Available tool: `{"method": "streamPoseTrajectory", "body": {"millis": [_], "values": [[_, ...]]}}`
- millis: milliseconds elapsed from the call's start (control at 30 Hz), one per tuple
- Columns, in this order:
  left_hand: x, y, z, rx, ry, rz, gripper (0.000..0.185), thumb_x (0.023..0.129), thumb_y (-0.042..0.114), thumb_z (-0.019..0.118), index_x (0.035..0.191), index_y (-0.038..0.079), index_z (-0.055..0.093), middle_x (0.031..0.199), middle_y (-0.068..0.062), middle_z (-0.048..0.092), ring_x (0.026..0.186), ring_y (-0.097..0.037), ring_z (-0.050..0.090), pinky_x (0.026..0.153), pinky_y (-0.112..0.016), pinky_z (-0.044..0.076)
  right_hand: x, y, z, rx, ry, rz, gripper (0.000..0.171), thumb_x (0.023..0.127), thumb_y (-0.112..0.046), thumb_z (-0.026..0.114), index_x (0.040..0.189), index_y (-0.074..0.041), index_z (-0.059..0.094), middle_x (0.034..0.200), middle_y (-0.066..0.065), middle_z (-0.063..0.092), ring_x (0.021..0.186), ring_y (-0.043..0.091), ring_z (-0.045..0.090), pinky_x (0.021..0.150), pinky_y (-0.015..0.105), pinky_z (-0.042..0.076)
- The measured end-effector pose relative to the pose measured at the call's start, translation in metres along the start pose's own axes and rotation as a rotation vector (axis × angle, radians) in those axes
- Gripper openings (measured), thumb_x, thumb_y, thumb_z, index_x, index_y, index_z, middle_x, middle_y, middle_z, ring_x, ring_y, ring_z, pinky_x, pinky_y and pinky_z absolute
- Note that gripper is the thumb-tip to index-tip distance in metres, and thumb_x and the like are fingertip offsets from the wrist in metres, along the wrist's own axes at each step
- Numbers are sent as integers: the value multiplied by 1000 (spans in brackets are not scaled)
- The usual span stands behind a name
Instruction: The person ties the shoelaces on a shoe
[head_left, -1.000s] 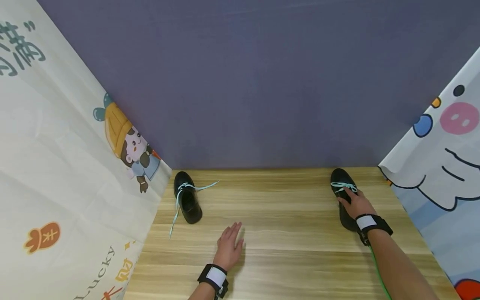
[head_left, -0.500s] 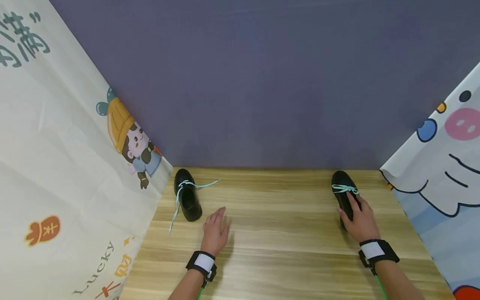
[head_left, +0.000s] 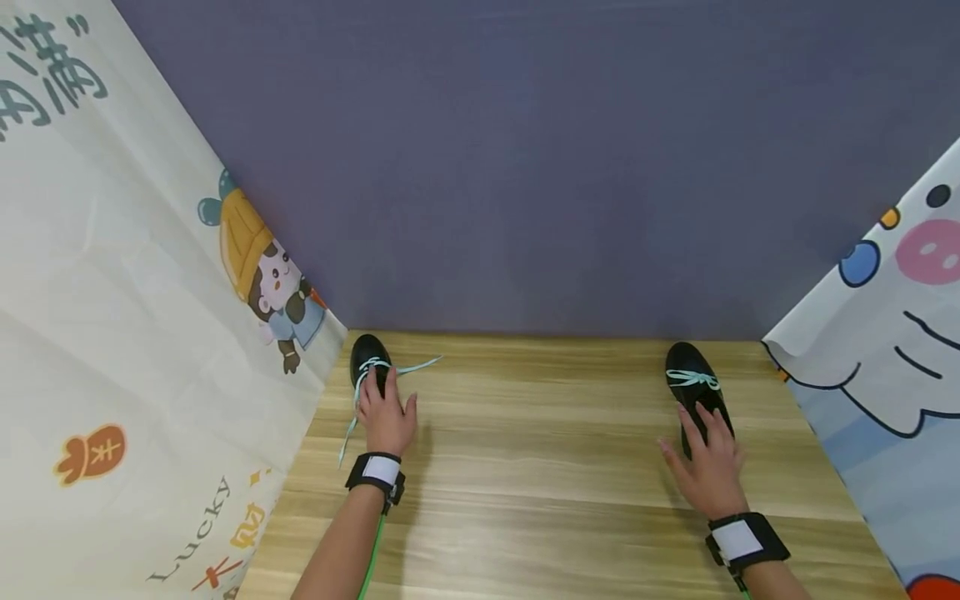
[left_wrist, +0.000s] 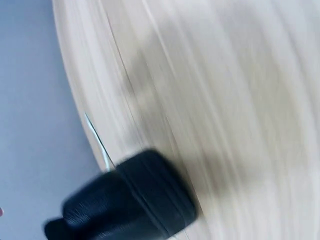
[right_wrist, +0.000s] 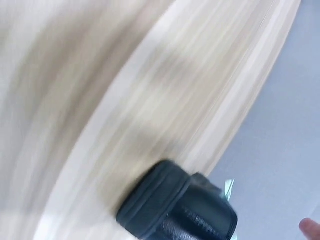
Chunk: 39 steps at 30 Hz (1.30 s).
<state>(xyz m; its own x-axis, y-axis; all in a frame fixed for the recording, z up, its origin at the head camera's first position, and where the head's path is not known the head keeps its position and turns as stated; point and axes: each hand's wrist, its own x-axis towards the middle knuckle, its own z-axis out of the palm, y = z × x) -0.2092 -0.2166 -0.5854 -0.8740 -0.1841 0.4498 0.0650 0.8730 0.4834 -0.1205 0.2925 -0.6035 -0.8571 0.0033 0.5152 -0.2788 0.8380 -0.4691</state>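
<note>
Two black shoes with mint laces stand on a wooden table (head_left: 540,467). My left hand (head_left: 386,417) lies on the rear of the left shoe (head_left: 367,353), fingers stretched along its top and thumb at its right side. That shoe's lace (head_left: 417,366) trails loose across the wood. The fingers of my right hand (head_left: 708,467) are spread and reach the heel of the right shoe (head_left: 692,380), whose lace is tied in a bow. Both wrist views are blurred. Each shows a shoe heel, the left shoe (left_wrist: 130,200) and the right shoe (right_wrist: 175,205), with no fingers in sight.
A purple wall (head_left: 525,167) closes the back of the table. Cartoon-printed cloth hangs along the left side (head_left: 150,333) and the right side (head_left: 885,350). Bare wood lies between the two shoes.
My left hand has moved left and forward from the bare wood onto the left shoe. My right hand has slid back from the right shoe's laces to its heel.
</note>
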Motion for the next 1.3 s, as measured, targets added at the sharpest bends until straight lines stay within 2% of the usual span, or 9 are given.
{"method": "streamPoseTrajectory", "body": {"millis": [167, 267, 367, 500, 600, 733, 867, 1067, 1300], "values": [[13, -16, 5, 105, -81, -95, 75, 90, 37, 74, 154, 19, 39, 165, -23, 10, 146, -55, 11, 100, -79, 26, -9, -6, 5, 8, -27, -9, 65, 96, -34, 68, 150, -9, 43, 148, 32, 36, 139, 56, 24, 87, 83, 24], [13, -23, 8, 134, -140, -137, 77, 91, 39, 73, 156, 22, 36, 166, -22, 7, 146, -56, 8, 97, -82, 28, -15, -8, 9, -3, -68, 8, 67, 92, -25, 73, 149, -9, 43, 148, 31, 35, 136, 57, 26, 86, 82, 26], [10, -27, 11, 137, -153, -147, 73, 92, 32, 73, 155, 20, 38, 164, -24, 12, 143, -60, 13, 92, -82, 32, -22, -10, 12, -6, -94, 20, 67, 90, -19, 75, 148, -8, 44, 146, 32, 36, 133, 59, 27, 84, 82, 28], [6, -29, 14, 128, -98, -117, 64, 89, 16, 73, 148, 13, 48, 158, -32, 23, 135, -66, 26, 87, -76, 42, -27, -13, 15, 10, -69, -21, 60, 92, -16, 72, 146, -5, 47, 142, 35, 39, 129, 61, 31, 82, 81, 30], [5, -29, 14, 126, -100, -110, 58, 87, 8, 70, 143, 7, 53, 154, -37, 28, 130, -67, 33, 92, -70, 44, -29, -14, 19, 35, -44, -60, 57, 93, -14, 70, 144, -3, 48, 140, 36, 41, 127, 61, 33, 84, 78, 31], [5, -26, 15, 147, -128, -116, 51, 88, 7, 68, 137, 2, 58, 151, -37, 33, 126, -64, 39, 97, -65, 42, -29, -15, 21, 44, -37, -76, 55, 93, -13, 69, 144, -4, 49, 140, 36, 41, 126, 60, 34, 85, 75, 32], [1, -21, 16, 150, -108, -96, 45, 85, 7, 70, 130, 2, 63, 146, -36, 39, 119, -62, 43, 91, -66, 45, -31, -15, 23, 32, -36, -72, 54, 93, -13, 69, 144, -5, 49, 141, 34, 39, 125, 59, 34, 85, 74, 33], [-13, -13, 19, 119, -89, -60, 41, 82, 6, 72, 122, 2, 66, 142, -37, 41, 110, -61, 44, 82, -68, 45, -33, -12, 26, 29, -39, -75, 53, 92, -11, 70, 141, -3, 52, 142, 34, 40, 123, 57, 35, 85, 73, 34], [-28, 3, 24, 120, -143, -35, 46, 79, 10, 73, 124, 6, 66, 149, -36, 36, 106, -58, 45, 65, -64, 48, -35, -10, 27, 15, -50, -69, 51, 92, -11, 70, 139, -3, 53, 140, 34, 40, 121, 58, 36, 84, 71, 34]]}}
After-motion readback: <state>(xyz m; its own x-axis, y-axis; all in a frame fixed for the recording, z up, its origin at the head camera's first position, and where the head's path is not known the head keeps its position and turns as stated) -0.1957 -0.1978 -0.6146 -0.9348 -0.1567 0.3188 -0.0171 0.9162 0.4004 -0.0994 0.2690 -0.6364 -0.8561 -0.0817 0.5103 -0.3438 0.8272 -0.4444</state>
